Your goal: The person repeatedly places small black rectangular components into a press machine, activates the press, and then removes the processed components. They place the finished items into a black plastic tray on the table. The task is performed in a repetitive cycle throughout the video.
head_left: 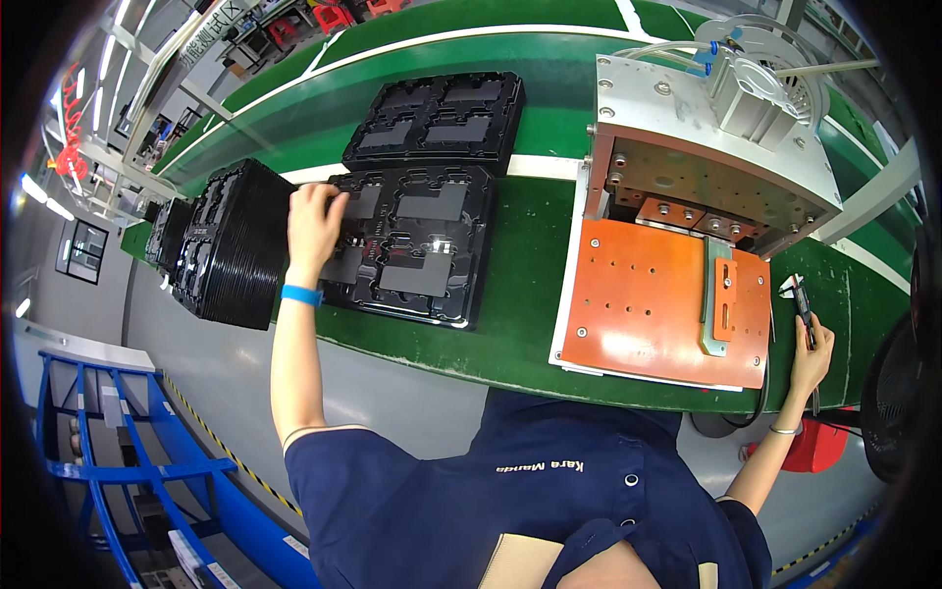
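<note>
My left hand [312, 228], with a blue wristband, is over the left edge of a black plastic tray [473, 294]. Its fingers are bent and closed beside a flat grey piece [361, 202] in the tray; whatever they grip is hidden. More grey pieces [432, 202] lie in the tray's recesses. At the far right, my right hand [811, 355] is closed around a caliper [802, 296], its jaws pointing away from me. Left of this hand stands a press fixture with an orange base plate [638, 304]; a pale green strip [714, 299] lies on it.
Behind the near tray is another black tray [432, 118] with grey pieces. A tall stack of black trays [231, 245] stands left of my left arm. The press's metal head [706, 137] overhangs the orange plate. A black fan [888, 398] is at the right edge.
</note>
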Demonstrator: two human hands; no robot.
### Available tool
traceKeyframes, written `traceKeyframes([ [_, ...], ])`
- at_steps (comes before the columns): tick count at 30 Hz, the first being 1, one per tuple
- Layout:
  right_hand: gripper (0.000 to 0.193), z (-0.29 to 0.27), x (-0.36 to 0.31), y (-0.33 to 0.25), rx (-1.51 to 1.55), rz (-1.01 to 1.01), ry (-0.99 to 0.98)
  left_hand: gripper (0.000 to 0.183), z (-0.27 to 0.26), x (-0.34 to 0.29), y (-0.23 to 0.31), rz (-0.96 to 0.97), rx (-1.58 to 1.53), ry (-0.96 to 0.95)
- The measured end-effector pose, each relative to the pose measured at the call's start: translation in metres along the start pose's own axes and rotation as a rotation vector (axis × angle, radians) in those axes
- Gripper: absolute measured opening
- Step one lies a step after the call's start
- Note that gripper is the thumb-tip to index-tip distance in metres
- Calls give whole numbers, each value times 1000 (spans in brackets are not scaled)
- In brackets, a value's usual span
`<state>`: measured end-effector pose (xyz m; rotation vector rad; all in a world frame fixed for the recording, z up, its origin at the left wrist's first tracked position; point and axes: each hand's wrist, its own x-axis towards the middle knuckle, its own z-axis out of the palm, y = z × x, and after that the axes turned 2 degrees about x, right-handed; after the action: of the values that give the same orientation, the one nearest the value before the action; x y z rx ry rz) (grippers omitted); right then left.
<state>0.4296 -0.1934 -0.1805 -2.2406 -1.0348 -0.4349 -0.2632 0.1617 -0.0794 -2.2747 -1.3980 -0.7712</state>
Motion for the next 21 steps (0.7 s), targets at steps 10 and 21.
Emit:
traceKeyframes([
  [10, 35, -5, 4, 5, -102, -35, -83, 44, -34, -43, 24, 8, -41, -185],
  [21, 28, -66, -8, -118, 291, -50, 107, 44, -81, 0, 191, -3, -348, -30],
])
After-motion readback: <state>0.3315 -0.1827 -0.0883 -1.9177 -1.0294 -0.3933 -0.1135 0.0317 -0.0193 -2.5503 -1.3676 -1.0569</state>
